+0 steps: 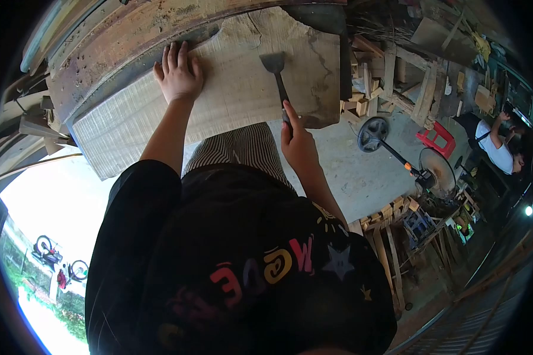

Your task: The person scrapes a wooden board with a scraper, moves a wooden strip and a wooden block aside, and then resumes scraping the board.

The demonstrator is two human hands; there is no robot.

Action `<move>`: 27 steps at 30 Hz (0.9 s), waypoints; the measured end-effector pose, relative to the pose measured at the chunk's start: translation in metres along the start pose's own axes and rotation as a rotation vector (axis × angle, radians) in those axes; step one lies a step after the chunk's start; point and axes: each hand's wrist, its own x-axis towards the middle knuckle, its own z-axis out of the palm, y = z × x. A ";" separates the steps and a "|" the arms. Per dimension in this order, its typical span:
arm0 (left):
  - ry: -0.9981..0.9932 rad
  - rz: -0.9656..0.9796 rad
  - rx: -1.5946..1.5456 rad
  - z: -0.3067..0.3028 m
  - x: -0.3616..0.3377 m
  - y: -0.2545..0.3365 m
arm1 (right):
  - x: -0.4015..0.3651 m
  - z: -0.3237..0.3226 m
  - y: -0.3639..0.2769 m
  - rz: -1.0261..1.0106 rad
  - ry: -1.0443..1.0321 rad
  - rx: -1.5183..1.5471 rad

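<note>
A wide, pale wood slab [237,89] lies in front of me, its far edge rough and a crack running in from that edge. My left hand [180,74] rests flat on the slab near its far side, fingers spread. In my right hand [299,139] is a scraper [273,64] with a broad dark metal blade, gripped by its handle. The blade points away from me over the right part of the slab, close to a dark wavy mark in the grain. My right index finger stretches along the handle.
Larger curved planks [136,44] lie beyond the slab. To the right stand a pedestal fan [437,171], a red plastic stool [437,140] and a heap of wood offcuts [367,97]. A person in a white top [494,145] is at the far right. A motorbike [59,260] stands outside, left.
</note>
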 end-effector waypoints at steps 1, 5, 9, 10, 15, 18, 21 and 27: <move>-0.004 0.002 -0.002 0.000 0.000 0.000 | 0.010 0.000 -0.004 0.005 -0.001 -0.001; -0.003 0.007 -0.008 0.003 -0.002 -0.002 | 0.046 -0.005 -0.018 0.015 0.003 -0.016; 0.013 0.012 -0.025 0.002 0.000 -0.002 | 0.034 0.004 -0.012 -0.033 0.069 -0.002; 0.017 0.014 -0.029 0.002 0.001 -0.001 | 0.024 0.009 -0.008 -0.033 0.074 -0.005; -0.008 0.004 0.018 0.004 0.001 -0.001 | 0.043 0.016 -0.011 -0.075 0.108 0.046; -0.008 0.006 -0.008 0.003 0.001 -0.001 | 0.082 0.007 -0.033 0.057 0.036 -0.054; -0.014 0.007 0.007 0.003 0.001 -0.001 | 0.067 0.005 -0.027 0.059 0.011 -0.064; -0.004 0.007 -0.033 0.001 0.001 0.001 | 0.051 0.002 -0.030 -0.001 0.020 -0.015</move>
